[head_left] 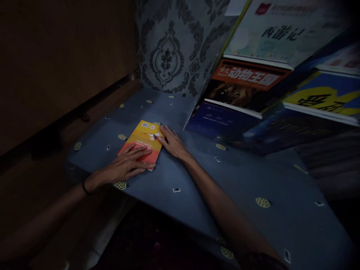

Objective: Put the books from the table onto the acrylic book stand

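Observation:
A yellow and orange book (142,132) lies flat on the blue patterned tabletop (191,168), its barcode side facing up. Across its lower, orange part rests my left hand (131,161), palm down with the fingers stretched out. At the book's right edge lies my right hand (172,141), its thumb over the cover and its fingers extended along the side. Both hands touch the book without wrapping round it. A dark band circles my left wrist.
To the right, a rack (197,101) holds several books, among them a red-orange one with an animal (239,82) and a pale green one (281,33). Behind the table is a damask-patterned wall (168,56). A brown wooden panel (67,56) stands along the left.

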`<state>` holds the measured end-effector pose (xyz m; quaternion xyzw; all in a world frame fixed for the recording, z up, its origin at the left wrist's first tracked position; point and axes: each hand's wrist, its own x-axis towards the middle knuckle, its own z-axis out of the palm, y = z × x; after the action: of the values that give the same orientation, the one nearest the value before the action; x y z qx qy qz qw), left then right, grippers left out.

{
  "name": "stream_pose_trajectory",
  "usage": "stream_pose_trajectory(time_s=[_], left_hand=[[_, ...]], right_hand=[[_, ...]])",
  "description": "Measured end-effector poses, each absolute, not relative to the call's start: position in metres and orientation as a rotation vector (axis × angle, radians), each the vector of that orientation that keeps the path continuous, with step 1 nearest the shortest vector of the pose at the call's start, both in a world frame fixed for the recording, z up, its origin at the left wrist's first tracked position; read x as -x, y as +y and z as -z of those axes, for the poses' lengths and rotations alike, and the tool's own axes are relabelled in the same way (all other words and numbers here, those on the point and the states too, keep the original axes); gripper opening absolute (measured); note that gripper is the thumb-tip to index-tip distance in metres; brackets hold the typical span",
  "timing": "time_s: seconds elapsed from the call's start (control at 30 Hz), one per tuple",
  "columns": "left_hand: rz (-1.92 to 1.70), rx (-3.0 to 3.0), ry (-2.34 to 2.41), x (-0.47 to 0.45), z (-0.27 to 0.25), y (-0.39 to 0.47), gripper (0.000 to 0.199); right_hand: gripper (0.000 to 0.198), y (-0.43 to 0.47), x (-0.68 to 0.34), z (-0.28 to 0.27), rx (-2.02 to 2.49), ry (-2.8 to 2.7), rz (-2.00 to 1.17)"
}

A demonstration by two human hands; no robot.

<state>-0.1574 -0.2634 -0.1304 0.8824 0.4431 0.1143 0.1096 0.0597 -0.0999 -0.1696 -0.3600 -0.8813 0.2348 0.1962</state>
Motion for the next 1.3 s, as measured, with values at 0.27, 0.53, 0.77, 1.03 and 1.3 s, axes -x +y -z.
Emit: stream_pose_trajectory(time_s=[0.27,0.53,0.77,1.03,1.3], left_hand=[[-0.595,-2.407,1.452,0.169,0.135,-0.26,0.04],[-0.919,-1.92,1.849,0.183,0.156,-0.266,0.063],[-1.46,-1.444,1.704,0.195,0.159,-0.259,0.047],[-1.438,-1.379,1.733,0.195,0.153,-0.259,0.044],[-1.218,-1.585,1.873,0.19,0.151,-0.256,0.049]], right_hand=[[0.05,-0.123,-0.06,0.155,1.044,-2.56,-0.434],[0.046,-0.108,0.009,0.127,0.937,-2.756,-0.422],[0.045,-0.158,0.054,0.133,0.506,-2.926,-0.407],[0.048,-0.199,0.036,0.132,0.241,-2.898,-0.525],[0.045,-0.119,0.001,0.144,0.8,-2.692,-0.545]])
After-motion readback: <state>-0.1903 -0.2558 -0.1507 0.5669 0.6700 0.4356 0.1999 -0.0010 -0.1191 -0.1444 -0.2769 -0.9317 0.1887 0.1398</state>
